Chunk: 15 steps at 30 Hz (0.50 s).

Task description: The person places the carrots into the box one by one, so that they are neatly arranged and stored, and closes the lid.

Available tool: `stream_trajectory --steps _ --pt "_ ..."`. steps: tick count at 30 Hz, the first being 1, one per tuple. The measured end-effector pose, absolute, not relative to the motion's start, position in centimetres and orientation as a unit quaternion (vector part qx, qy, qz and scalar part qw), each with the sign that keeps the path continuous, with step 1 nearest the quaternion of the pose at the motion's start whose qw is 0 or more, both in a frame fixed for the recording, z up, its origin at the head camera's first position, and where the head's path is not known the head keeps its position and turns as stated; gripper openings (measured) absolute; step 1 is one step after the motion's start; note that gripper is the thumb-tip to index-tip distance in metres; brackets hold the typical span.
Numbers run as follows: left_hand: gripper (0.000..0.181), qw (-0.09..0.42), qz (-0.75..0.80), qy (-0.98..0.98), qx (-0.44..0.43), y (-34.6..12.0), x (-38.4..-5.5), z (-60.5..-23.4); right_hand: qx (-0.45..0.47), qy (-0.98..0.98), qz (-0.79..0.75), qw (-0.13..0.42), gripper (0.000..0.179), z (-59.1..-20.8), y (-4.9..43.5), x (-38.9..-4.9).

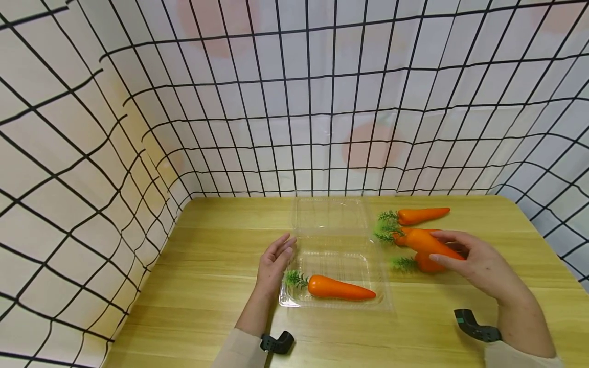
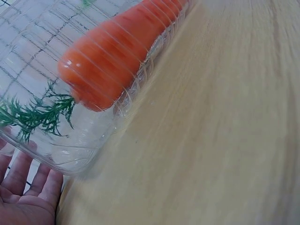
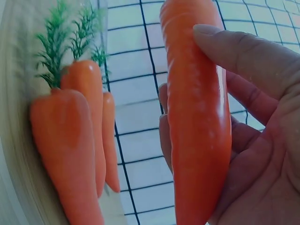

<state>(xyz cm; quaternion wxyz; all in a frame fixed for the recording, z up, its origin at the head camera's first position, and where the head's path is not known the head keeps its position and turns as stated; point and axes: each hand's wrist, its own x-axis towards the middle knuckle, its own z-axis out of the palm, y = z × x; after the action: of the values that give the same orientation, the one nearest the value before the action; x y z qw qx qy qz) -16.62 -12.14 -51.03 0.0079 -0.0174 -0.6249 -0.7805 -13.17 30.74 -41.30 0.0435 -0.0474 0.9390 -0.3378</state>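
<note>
My right hand point(image 1: 478, 263) holds an orange toy carrot point(image 3: 199, 112) above the table, thumb on one side and fingers curled round the other. Its green leafy top points left. Below and behind it lie three more carrots, including a far one point(image 1: 423, 215) and a near one point(image 3: 65, 145), partly covered by the held carrot in the head view. A clear plastic clamshell box point(image 1: 331, 263) lies open in the middle. In its front half rests one carrot point(image 1: 340, 289), leaves to the left. My left hand point(image 1: 273, 266) is at the box's left edge, fingers extended, fingertips right at the wall.
The box's raised lid point(image 1: 331, 212) extends towards the back of the wooden table point(image 1: 221, 286). A white cloth with a black grid point(image 1: 317, 97) stands round the back and sides. Each wrist carries a black strap mount point(image 1: 277, 342).
</note>
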Motion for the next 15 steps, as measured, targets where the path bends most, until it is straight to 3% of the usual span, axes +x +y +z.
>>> stream_trajectory --steps 10,15 --pt "0.046 0.007 -0.774 -0.633 -0.015 -12.1 -16.5 -50.8 -0.116 0.916 -0.383 -0.019 0.049 -41.4 27.8 -13.4" --pt "0.047 0.006 -0.772 -0.635 -0.015 -12.1 -16.5 -50.7 -0.135 0.911 -0.390 -0.022 0.046 -41.3 26.2 -13.3"
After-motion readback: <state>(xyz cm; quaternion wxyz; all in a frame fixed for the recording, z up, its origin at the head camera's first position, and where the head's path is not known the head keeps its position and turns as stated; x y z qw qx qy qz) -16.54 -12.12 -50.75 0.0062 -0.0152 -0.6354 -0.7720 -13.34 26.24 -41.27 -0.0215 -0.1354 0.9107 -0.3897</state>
